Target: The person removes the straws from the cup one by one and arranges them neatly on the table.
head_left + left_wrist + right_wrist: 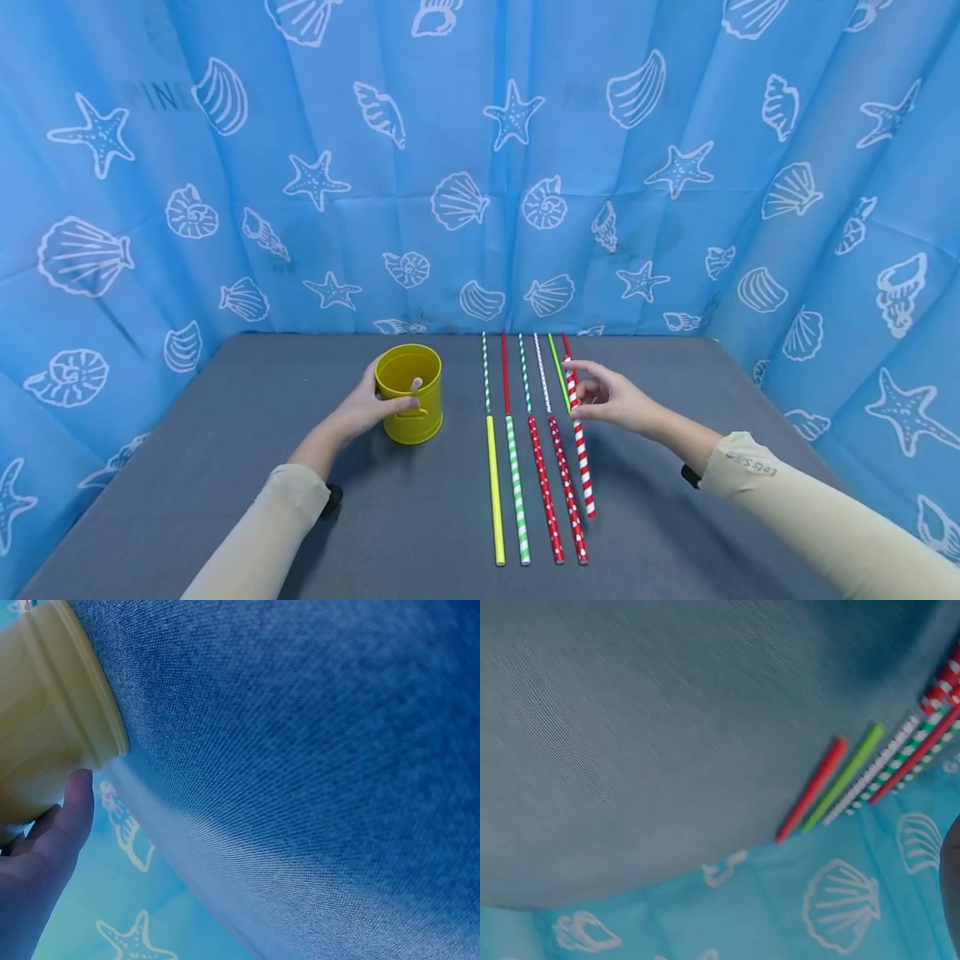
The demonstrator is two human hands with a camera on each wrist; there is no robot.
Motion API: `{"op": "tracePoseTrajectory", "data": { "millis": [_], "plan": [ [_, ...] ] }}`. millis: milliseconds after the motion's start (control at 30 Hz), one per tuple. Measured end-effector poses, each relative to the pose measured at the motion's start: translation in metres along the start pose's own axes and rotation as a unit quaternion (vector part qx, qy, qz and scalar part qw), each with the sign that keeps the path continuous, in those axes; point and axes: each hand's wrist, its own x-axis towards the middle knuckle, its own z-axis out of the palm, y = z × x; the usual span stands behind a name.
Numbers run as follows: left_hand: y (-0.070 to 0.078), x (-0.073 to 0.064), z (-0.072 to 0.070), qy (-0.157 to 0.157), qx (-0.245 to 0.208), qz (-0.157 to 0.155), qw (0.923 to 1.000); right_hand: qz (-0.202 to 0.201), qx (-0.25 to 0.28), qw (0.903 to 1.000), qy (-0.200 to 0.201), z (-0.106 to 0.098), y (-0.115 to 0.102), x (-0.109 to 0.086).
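My left hand grips a yellow metal bucket from its left side, thumb across the front below the rim. In the left wrist view the fingers lie along the bucket's wall. On the right, my right hand pinches a red-and-white striped straw near its upper end, between thumb and fingers. This straw slants over the far row, overlapping a red straw behind it. Just left of the hand lies a green straw. Only an edge of the right hand shows in the right wrist view.
Left of the held straw, the near row has a yellow straw, a green-and-white striped straw and two red patterned straws. Farther back lie green striped, red and white patterned straws. A blue shell-print curtain borders the grey table.
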Motion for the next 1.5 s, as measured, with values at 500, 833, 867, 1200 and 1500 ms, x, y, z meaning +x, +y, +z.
{"op": "tracePoseTrajectory", "data": {
  "millis": [500,833,867,1200,1500],
  "plan": [
    [0.000,0.000,-0.001,0.003,-0.003,-0.001,1.0000,0.032,-0.002,0.9988,-0.036,0.010,0.032,-0.018],
    [0.000,-0.001,0.000,0.002,-0.001,0.001,1.0000,0.063,0.038,0.9942,-0.079,0.014,0.044,-0.022],
    [0.000,-0.001,0.000,0.002,-0.001,0.002,1.0000,0.073,0.043,0.9929,-0.084,0.014,0.045,-0.022],
    [0.000,0.000,0.001,0.001,0.001,0.004,1.0000,0.088,0.035,0.9883,-0.119,0.019,0.045,-0.021],
    [0.001,-0.003,0.000,0.001,0.004,0.003,1.0000,0.068,0.008,0.9888,-0.133,0.020,0.046,-0.019]
  ]
}}
